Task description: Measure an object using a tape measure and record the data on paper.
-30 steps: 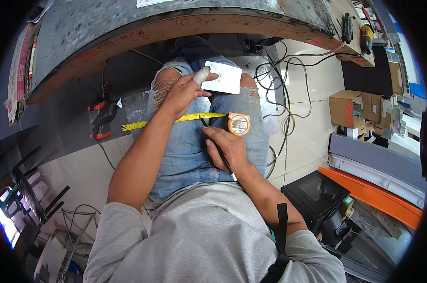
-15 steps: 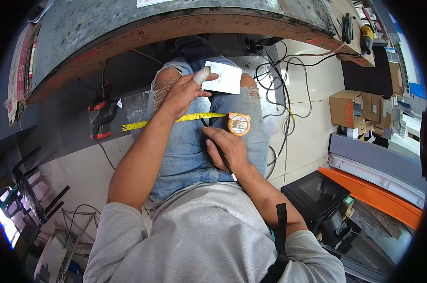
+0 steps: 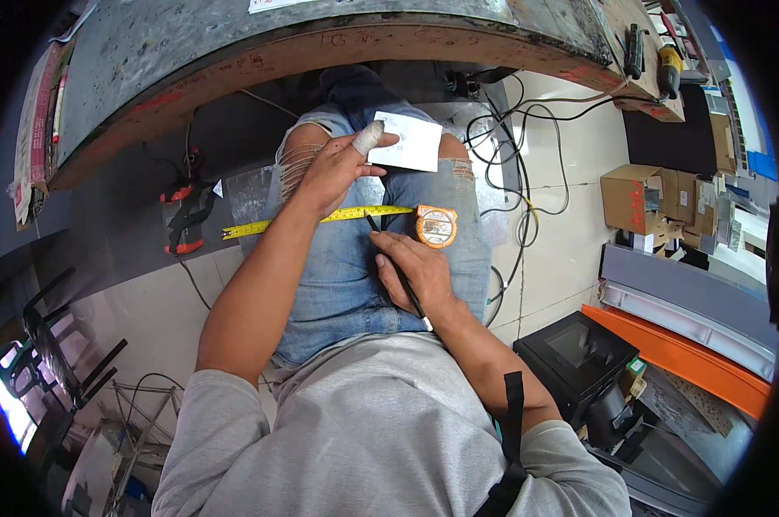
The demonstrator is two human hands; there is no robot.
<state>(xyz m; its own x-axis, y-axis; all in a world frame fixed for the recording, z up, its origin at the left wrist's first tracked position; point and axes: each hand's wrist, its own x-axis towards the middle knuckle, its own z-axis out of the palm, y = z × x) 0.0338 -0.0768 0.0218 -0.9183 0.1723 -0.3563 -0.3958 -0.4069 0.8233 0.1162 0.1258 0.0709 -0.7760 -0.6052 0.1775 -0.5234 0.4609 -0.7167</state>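
My left hand, with one fingertip wrapped in pale tape, pinches the left edge of a white sheet of paper above my knees. Faint marks show on the sheet. In my right hand is a slim black pencil with a white end, its tip pointing up toward the yellow blade of the tape measure. That tape measure, orange and white, rests on my right thigh. Its extended blade runs left across my jeans, passing under my left forearm and beyond my leg.
A worn workbench crosses ahead of my knees. Black cables lie on the tiled floor to the right, near cardboard boxes and a black box-shaped machine. A red and black tool lies at the left.
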